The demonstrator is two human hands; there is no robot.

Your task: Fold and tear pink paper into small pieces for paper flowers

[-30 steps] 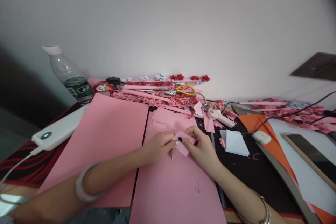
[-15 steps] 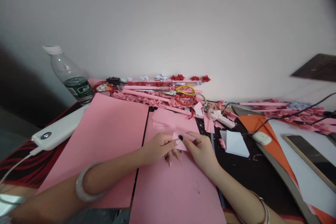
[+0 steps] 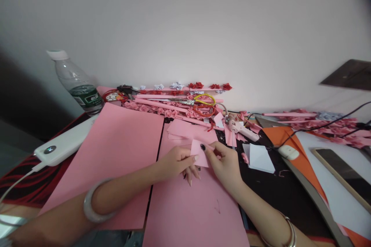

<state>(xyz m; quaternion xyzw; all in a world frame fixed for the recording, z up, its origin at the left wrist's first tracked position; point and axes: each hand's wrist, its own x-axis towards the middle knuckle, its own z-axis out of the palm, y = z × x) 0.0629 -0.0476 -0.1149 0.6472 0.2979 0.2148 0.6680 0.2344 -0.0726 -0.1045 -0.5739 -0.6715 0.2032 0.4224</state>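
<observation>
Between my two hands is a small piece of pink paper (image 3: 198,152), held over a large pink sheet (image 3: 194,208). My left hand (image 3: 179,163) pinches its left edge, thumb on top and the other fingers underneath. On the right side my right hand (image 3: 222,161) grips the same paper, its dark-nailed thumb pressed on the face. Just beyond the hands lie several cut pink pieces (image 3: 180,128). A second large pink sheet (image 3: 127,139) spreads under my left forearm.
Scissors (image 3: 199,103) with yellow and red handles lie on paper flowers along the wall. A glue gun (image 3: 242,128), white paper squares (image 3: 261,158) and a phone (image 3: 344,173) are to the right. At left are a water bottle (image 3: 84,88) and a white power bank (image 3: 65,141).
The small pink paper now shows a flatter, taller face toward me, where a folded edge stood before. My right thumb has shifted slightly to the right and up. Both hands stay in place.
</observation>
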